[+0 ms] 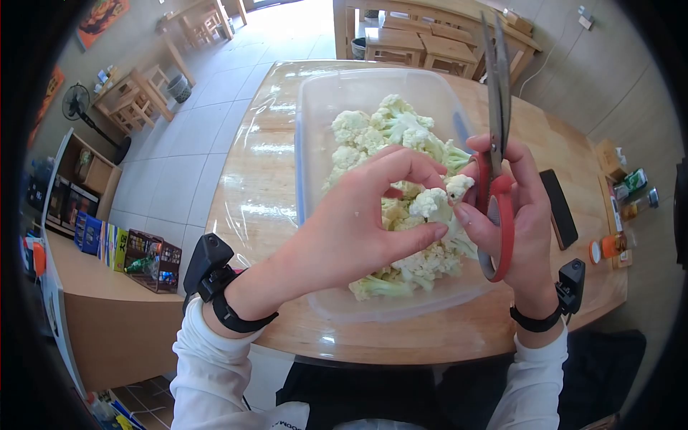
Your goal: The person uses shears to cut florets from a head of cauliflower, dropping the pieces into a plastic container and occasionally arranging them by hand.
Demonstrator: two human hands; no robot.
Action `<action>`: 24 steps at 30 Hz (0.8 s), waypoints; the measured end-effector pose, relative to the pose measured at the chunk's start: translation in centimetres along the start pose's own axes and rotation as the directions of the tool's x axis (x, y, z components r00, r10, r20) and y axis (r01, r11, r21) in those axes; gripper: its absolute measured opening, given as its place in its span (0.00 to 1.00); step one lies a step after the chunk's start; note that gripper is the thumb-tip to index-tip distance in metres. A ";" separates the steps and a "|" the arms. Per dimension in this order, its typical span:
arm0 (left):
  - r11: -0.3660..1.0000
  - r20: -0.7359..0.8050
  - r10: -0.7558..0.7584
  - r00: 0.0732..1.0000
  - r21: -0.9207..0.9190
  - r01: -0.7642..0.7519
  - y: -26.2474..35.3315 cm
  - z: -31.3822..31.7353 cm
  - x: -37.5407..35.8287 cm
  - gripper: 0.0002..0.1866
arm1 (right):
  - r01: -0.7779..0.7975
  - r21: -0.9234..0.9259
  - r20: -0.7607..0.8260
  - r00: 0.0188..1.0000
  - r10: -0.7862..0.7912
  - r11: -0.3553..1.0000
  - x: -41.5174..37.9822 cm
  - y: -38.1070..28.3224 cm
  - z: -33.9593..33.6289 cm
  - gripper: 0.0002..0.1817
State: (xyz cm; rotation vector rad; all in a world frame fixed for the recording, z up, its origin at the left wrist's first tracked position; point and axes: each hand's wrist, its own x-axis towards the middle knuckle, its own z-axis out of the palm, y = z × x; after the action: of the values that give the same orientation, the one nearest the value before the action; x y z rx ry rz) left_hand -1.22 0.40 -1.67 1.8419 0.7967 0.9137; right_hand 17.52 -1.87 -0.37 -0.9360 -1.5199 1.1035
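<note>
Your right hand (527,208), palm showing — clamped on red-handled scissors (496,125), blades up; small floret (460,187) at thumb tip. Your left hand (347,215), back showing, just beside it; thumb and index parted about second floret (430,203) — whether gripping, cannot tell. Below hands, cauliflower (401,125) heaped in translucent tub (315,97) on table (240,186). Lettering on white garment (290,416), too partial to read.

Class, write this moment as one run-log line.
Left hand: at small floret | Right hand: holding red-handled scissors, blades upward | Plastic tub: cauliflower pieces, on wooden table
</note>
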 end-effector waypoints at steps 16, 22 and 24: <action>0.801 0.079 -0.006 0.997 -0.596 0.052 0.1 0.6 -0.2 0.12 | 0.425 0.232 0.056 0.892 -0.448 0.875 0.2 2.0 -0.7 0.30; 0.795 0.064 -0.062 0.996 -0.600 0.088 0.6 0.7 -0.2 0.12 | 0.358 0.267 -0.043 0.932 -0.360 0.895 0.0 1.9 -0.5 0.30; 0.806 0.057 -0.058 0.997 -0.587 0.081 0.3 0.8 -0.1 0.12 | 0.346 0.226 -0.074 0.938 -0.338 0.911 -0.2 1.6 -0.4 0.30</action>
State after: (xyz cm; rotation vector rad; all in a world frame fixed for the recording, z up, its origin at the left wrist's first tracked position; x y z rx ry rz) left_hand -0.57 -0.15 -1.63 1.2655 0.4739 0.9459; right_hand 17.98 -1.49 -1.95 -0.4976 -1.4217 0.9795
